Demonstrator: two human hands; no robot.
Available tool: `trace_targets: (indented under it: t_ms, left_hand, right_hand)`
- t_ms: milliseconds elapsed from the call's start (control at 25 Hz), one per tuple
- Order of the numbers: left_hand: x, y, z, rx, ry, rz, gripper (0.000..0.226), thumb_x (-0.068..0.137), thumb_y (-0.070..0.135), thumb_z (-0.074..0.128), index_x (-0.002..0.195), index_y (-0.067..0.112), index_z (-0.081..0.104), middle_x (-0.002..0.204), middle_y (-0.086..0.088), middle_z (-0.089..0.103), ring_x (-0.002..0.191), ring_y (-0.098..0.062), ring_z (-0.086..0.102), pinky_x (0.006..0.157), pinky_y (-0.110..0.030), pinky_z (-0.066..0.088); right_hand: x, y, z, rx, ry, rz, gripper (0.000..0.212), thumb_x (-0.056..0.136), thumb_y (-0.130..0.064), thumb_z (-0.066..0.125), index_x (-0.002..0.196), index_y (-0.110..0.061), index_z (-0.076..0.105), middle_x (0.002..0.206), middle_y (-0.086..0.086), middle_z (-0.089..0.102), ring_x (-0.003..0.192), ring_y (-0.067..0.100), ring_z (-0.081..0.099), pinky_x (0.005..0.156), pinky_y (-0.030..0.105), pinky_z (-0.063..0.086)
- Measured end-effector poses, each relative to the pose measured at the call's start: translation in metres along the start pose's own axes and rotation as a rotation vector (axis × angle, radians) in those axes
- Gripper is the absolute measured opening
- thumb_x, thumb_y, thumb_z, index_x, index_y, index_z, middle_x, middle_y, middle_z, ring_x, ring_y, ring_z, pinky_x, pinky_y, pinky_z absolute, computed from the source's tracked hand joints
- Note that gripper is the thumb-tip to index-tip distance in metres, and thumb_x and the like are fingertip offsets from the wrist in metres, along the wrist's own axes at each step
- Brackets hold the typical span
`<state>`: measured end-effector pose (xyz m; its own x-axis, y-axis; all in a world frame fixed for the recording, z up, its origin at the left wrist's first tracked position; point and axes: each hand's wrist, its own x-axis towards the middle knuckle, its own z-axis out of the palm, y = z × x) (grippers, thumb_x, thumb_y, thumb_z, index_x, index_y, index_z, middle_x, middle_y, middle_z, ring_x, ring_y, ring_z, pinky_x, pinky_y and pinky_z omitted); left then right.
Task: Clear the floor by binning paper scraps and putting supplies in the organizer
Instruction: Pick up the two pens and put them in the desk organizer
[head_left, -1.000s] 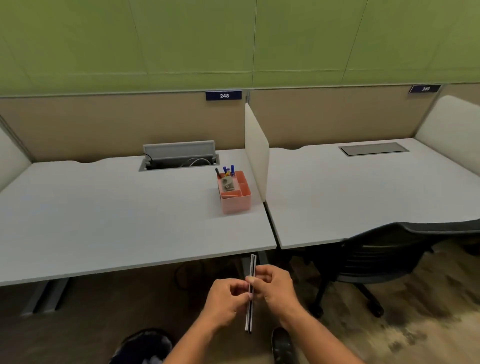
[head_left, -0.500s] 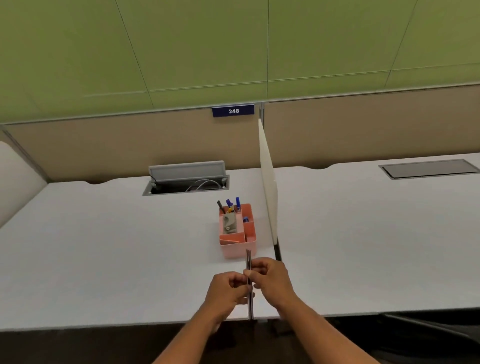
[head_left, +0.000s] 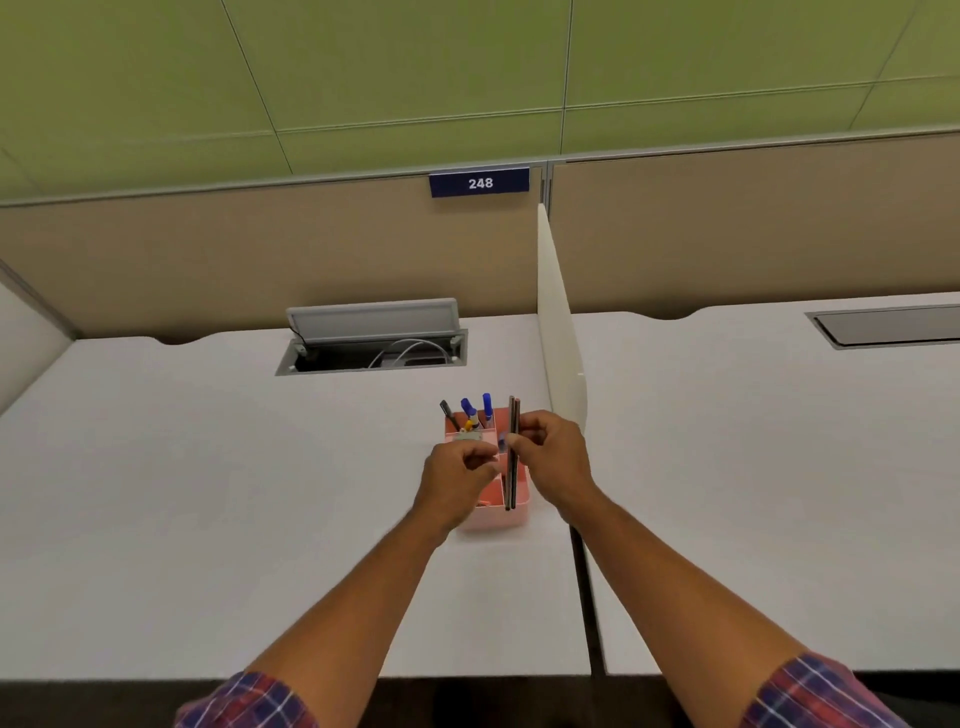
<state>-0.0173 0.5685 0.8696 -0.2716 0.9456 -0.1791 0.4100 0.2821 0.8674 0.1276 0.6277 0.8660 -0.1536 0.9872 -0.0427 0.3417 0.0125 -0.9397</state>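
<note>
I see bright, even overhead light with soft, faint shadows and no glare; wide-angle bending curves the desk edges, and motion blur smears my left hand, slightly softening everything

A white bench carried the things, and a second white bench stood just beside it on the right, a narrow dark gap between them. A pink organizer sat on the left bench near its right edge, close to an upright white divider. Farther back, an open cable hatch was let into the left bench, its grey lid raised. A closed hatch lay flush in the right bench.
</note>
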Motion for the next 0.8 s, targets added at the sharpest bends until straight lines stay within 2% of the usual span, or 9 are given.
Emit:
trace_targets:
  t_ms: [120, 200, 280, 360, 480, 600, 800]
  left_hand:
    - [0.032, -0.011, -0.013, -0.01, 0.038, -0.015, 0.028, 0.095, 0.013, 0.071, 0.123, 0.015, 0.075, 0.122, -0.004, 0.076, 0.109, -0.02, 0.071, 0.097, -0.037, 0.061]
    - [0.05, -0.025, -0.02, 0.003, 0.074, -0.039, 0.025, 0.096, 0.014, 0.07, 0.121, 0.015, 0.076, 0.122, -0.004, 0.075, 0.108, -0.018, 0.071, 0.085, -0.024, 0.062]
    - [0.061, -0.042, -0.025, 0.035, 0.088, -0.058, 0.022, 0.096, 0.015, 0.07, 0.117, 0.015, 0.076, 0.12, -0.004, 0.076, 0.105, -0.018, 0.07, 0.068, -0.009, 0.056]
    - [0.066, -0.061, -0.028, 0.088, 0.072, -0.072, 0.02, 0.096, 0.014, 0.07, 0.115, 0.014, 0.075, 0.119, -0.004, 0.075, 0.103, -0.016, 0.069, 0.062, -0.005, 0.052]
    - [0.07, -0.082, -0.03, 0.158, 0.067, -0.1, 0.021, 0.096, 0.011, 0.068, 0.116, 0.015, 0.074, 0.116, -0.002, 0.076, 0.1, -0.012, 0.068, 0.076, -0.008, 0.048]
    - [0.072, -0.097, -0.029, 0.169, 0.067, -0.124, 0.024, 0.097, 0.01, 0.067, 0.12, 0.012, 0.072, 0.12, -0.005, 0.074, 0.109, -0.017, 0.068, 0.088, -0.018, 0.051]
    - [0.075, -0.101, -0.026, 0.173, 0.058, -0.133, 0.028, 0.098, 0.008, 0.065, 0.126, 0.01, 0.068, 0.128, -0.008, 0.071, 0.117, -0.02, 0.066, 0.099, -0.03, 0.055]
  right_hand:
    - [0.025, 0.001, 0.011, -0.008, 0.097, 0.056, 0.012, 0.092, -0.016, 0.073, 0.097, -0.027, 0.071, 0.085, -0.012, 0.074, 0.073, 0.002, 0.072, 0.059, 0.008, 0.052]
    - [0.039, 0.008, 0.02, -0.066, 0.11, 0.085, 0.009, 0.092, -0.015, 0.073, 0.098, -0.022, 0.071, 0.086, -0.008, 0.075, 0.075, 0.005, 0.072, 0.061, 0.009, 0.052]
    - [0.046, 0.021, 0.028, -0.143, 0.092, 0.13, 0.008, 0.094, -0.018, 0.071, 0.101, -0.02, 0.069, 0.091, -0.004, 0.075, 0.082, 0.012, 0.072, 0.07, 0.02, 0.058]
    - [0.049, 0.039, 0.038, -0.24, 0.047, 0.168, 0.005, 0.097, -0.021, 0.068, 0.102, -0.02, 0.067, 0.092, -0.003, 0.073, 0.086, 0.018, 0.072, 0.073, 0.028, 0.061]
    - [0.048, 0.064, 0.049, -0.368, -0.036, 0.223, 0.008, 0.1, -0.027, 0.064, 0.102, -0.019, 0.063, 0.095, -0.004, 0.069, 0.09, 0.02, 0.072, 0.069, 0.024, 0.059]
    - [0.05, 0.077, 0.056, -0.475, -0.094, 0.231, 0.008, 0.101, -0.028, 0.062, 0.099, -0.021, 0.059, 0.096, -0.005, 0.068, 0.091, 0.021, 0.072, 0.076, 0.029, 0.062]
    - [0.062, 0.08, 0.062, -0.677, -0.121, 0.234, 0.019, 0.101, -0.038, 0.059, 0.111, -0.022, 0.062, 0.106, -0.002, 0.074, 0.093, 0.021, 0.072, 0.086, 0.036, 0.062]
